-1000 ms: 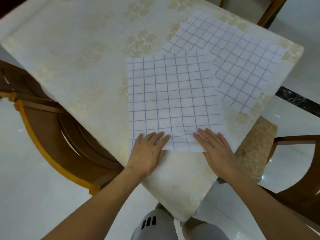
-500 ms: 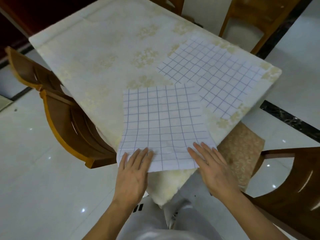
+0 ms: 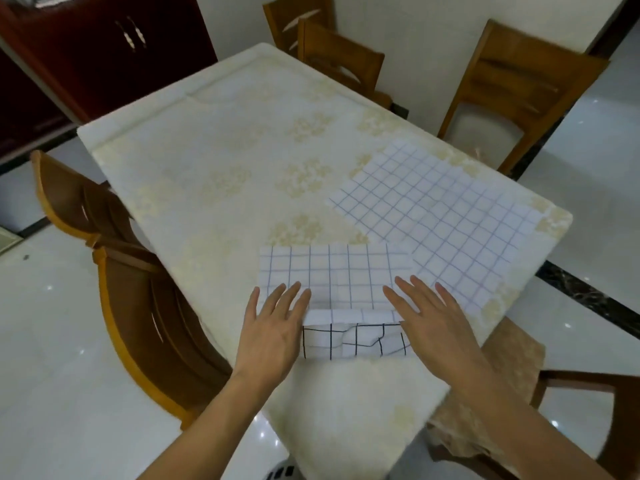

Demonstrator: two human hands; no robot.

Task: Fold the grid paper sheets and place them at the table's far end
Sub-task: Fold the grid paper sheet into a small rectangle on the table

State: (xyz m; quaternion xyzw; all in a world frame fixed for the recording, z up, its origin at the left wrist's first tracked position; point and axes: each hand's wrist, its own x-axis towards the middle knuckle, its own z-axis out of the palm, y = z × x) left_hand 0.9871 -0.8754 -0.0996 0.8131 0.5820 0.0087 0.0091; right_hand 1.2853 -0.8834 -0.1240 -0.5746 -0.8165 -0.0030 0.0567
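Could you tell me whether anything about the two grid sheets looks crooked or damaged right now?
Yes. The near grid sheet has its front strip crumpled at the table corner, grid lines there jagged, between the left hand and right hand. The far grid sheet lies flat but skewed to the near one.

The left hand [image 3: 273, 327] covers the near-left corner of the folded grid sheet [image 3: 332, 275], and the right hand [image 3: 429, 323] covers its near-right corner. That sheet overlaps and hides a corner of the second grid sheet [image 3: 446, 220] beyond it. Both forearms run off the bottom edge. The chair [image 3: 588, 410] right of the folded sheet is cut off by the frame.
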